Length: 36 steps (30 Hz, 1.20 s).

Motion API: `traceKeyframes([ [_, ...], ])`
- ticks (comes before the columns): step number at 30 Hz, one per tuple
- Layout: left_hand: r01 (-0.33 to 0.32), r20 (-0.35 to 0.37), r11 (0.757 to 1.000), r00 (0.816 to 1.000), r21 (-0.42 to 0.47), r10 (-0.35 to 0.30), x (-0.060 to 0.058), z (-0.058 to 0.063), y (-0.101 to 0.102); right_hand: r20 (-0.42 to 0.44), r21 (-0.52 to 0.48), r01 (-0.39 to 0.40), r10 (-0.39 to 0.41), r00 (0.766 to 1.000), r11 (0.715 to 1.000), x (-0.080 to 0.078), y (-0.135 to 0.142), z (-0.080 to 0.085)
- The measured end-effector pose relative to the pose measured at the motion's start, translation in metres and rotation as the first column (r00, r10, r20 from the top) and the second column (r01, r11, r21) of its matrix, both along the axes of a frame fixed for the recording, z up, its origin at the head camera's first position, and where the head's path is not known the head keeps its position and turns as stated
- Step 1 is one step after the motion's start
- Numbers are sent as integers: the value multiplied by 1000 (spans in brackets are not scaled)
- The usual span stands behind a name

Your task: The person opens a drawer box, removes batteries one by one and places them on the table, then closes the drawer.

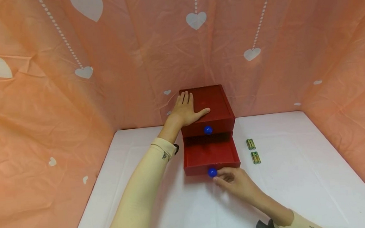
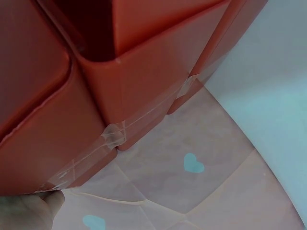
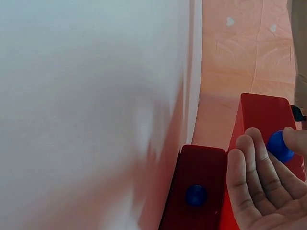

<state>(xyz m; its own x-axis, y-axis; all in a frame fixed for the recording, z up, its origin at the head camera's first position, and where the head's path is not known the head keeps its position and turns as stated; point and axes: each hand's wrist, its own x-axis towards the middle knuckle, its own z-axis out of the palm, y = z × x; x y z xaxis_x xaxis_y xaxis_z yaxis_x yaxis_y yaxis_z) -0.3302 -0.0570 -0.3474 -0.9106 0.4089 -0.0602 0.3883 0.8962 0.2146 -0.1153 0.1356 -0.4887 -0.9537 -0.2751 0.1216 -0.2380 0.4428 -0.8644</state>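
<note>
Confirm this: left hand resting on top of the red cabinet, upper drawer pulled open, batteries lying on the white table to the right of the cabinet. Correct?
Not quite: the head view shows the lower drawer pulled open, while the upper drawer is closed. The rest stands: left hand on top of the red cabinet, batteries on the white table to its right.

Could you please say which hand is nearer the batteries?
Right: the right hand is in front and left of the batteries; the left hand is farther, atop the cabinet.
</note>
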Motion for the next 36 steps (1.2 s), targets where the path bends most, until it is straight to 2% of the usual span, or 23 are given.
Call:
traceKeyframes([
  [7,1,-6,1000,1000,-8,-1,-1,0,0,11,6,16,-16,1000,1000,-5,0,2],
  [14,1,-2,1000,1000,-6,-1,0,1,0,-23,0,23,-23,999,1000,-10,-1,1],
  [19,0,-7,1000,1000,-5,0,-1,0,0,-17,18,43,-42,999,999,-14,0,0],
  [27,-23,34,999,999,-36,25,-4,0,3,-50,0,40,-40,998,999,-20,0,2],
  [36,-9,0,1000,1000,2,9,1,0,0,-42,-35,29,-30,999,999,-20,-1,4],
])
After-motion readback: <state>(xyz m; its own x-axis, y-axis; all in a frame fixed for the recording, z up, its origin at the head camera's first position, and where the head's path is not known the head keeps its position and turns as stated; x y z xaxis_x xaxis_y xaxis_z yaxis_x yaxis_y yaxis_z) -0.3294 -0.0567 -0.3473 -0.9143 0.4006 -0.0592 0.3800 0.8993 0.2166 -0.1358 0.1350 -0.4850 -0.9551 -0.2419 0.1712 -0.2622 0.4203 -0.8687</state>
